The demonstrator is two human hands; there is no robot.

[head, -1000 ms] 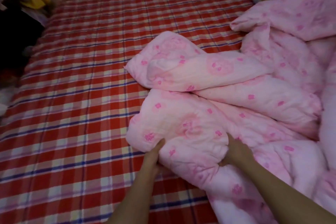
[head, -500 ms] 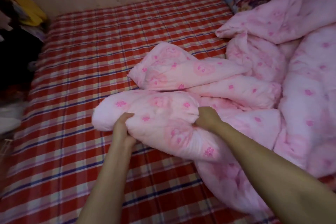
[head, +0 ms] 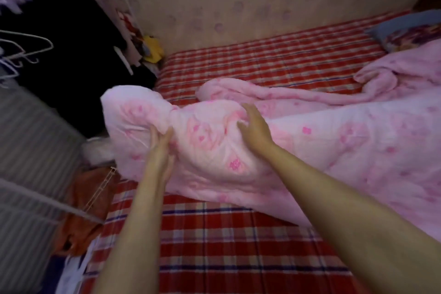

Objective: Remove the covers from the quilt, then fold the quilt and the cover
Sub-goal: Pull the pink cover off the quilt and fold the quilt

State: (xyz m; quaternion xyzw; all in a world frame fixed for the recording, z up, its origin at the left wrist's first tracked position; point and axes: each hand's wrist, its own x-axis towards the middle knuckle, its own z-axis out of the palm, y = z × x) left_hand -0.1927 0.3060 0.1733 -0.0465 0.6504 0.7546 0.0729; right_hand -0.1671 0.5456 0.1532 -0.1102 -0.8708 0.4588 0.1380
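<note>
Head view: our left hand (head: 160, 148) gripped a bunched corner of the pink flower-printed quilt (head: 334, 145), fingers closed on the fabric and holding it above the red plaid mattress sheet (head: 226, 241). Our right hand (head: 254, 126) pressed on the same end with fingers spread. The rest of the quilt lay heaped across the bed's right side, near a blue patterned pillow (head: 410, 31).

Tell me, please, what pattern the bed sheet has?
Red plaid with cream and navy lines on the sheet; head view.
</note>
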